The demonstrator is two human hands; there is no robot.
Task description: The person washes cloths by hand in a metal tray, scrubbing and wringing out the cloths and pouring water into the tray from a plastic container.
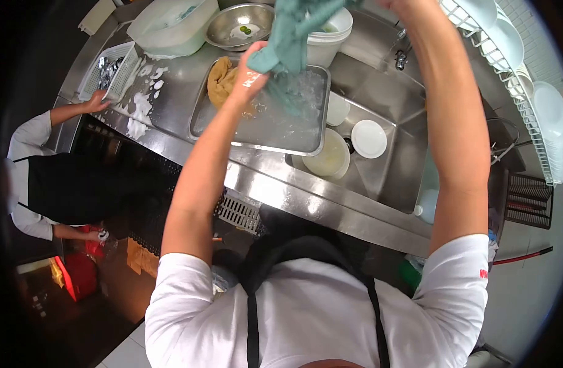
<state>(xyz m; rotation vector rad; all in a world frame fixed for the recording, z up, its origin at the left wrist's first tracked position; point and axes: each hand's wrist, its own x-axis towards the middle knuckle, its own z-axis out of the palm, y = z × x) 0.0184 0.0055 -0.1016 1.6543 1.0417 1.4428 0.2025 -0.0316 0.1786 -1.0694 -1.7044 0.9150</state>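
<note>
A wet green cloth (285,43) hangs bunched over a shallow metal tray (208,132), its upper part running out of the top of the view. My left hand (252,75) is closed on the cloth's lower left side. My right hand (405,5) is at the top edge, mostly cut off, so its fingers are hidden. Inside the tray are cloudy, bubbly water and a crumpled tan cloth (220,84), just left of my left hand. Part of the green cloth trails down toward the water.
A sink (404,138) with white plates (368,139) lies right of the tray. Behind stand a steel bowl (223,27), white bucket (330,46) and tub (165,30). A co-worker's hand (97,101) touches a white basket (125,70) at left. A dish rack (520,92) lines the right.
</note>
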